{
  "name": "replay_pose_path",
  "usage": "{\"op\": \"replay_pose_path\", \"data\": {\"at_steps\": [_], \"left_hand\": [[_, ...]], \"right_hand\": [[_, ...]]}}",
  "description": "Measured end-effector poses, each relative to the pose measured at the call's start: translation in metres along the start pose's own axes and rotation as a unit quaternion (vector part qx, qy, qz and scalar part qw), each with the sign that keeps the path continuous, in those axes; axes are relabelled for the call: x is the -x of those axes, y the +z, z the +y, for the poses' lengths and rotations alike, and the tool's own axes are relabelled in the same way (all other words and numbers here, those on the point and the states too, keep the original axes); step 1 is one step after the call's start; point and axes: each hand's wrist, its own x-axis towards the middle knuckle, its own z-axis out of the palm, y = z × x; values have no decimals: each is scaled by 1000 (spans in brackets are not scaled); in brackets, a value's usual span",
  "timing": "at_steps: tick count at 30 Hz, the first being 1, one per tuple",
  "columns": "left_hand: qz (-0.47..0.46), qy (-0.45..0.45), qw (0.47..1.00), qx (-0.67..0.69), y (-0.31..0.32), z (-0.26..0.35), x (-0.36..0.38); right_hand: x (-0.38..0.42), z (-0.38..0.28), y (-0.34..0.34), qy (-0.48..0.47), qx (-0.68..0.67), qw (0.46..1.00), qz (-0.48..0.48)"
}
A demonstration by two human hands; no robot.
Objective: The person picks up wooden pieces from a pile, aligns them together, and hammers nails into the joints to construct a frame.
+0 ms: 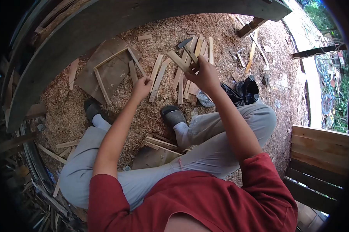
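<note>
Right fingers (202, 63) clamped on two slats (176, 60), which jut ahead of them. Left fingers (144, 82) at frame's (110, 58) near right end, can't tell if gripping; frame lies ahead-left of them on board (86, 82). Best to press lightly, so it doesn't skew.

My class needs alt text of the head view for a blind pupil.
A seated person holds two wooden slats in the right hand; the left hand is at one end of a three-sided wooden frame on a flat board. Loose slats and a black plastic bag lie among wood shavings.
</note>
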Motion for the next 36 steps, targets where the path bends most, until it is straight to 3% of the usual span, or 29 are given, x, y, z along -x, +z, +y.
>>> {"op": "replay_pose_path", "data": {"at_steps": [1, 4, 6, 9, 12, 15, 19, 21, 22, 24, 25, 26, 27, 28, 29, 32, 33, 36], "left_hand": [[17, 17, 996, -89, 8, -1, -5], [1, 19, 987, -157, 35, -3, -23], [-1, 21, 984, -175, 56, -10, -40], [35, 39, 939, -340, 78, -14, -55], [54, -9, 945, -323, 93, -9, -63], [107, -5, 924, -367, 112, -22, -76], [112, -14, 925, -362, 113, -24, -72], [56, 39, 971, -229, 93, -8, -56], [56, 42, 970, -233, 87, -6, -51], [98, 82, 989, -70, 74, -2, -39], [126, 102, 982, -101, 66, 4, -32], [131, 96, 981, -105, 58, 11, -23], [101, 45, 994, 2, 47, 26, -13], [73, -3, 991, 110, 39, 31, -9], [115, 106, 967, 202, 53, -1, -24], [117, 32, 965, 233, 34, 33, 5], [94, 89, 951, 281, 29, 38, 11], [82, 112, 935, 327, 12, 58, 32]], "right_hand": [[-2, 10, 11, 7, 5, 1000, 2], [1, 30, 39, 39, -15, 999, -3], [6, 41, 52, 10, -23, 1000, 1], [9, 49, 59, 50, 1, 998, -36], [5, 52, 62, 71, 23, 996, -49], [0, 52, 62, 87, 15, 995, -44], [-6, 55, 64, 72, -14, 997, -25], [-8, 54, 64, 73, -27, 997, -19], [-9, 54, 63, 73, -30, 997, -16], [-10, 56, 62, 63, -36, 997, -10], [-9, 55, 60, 48, -37, 998, 1], [-8, 54, 59, 35, -39, 999, 12], [-8, 54, 60, 30, -50, 998, 6], [-9, 51, 59, 23, -62, 998, 1], [-9, 47, 58, 21, -60, 998, -13], [-7, 32, 52, -8, -127, 991, -33], [-7, 26, 50, -28, -126, 991, -25], [-10, 10, 35, -40, -136, 989, -40]]}}
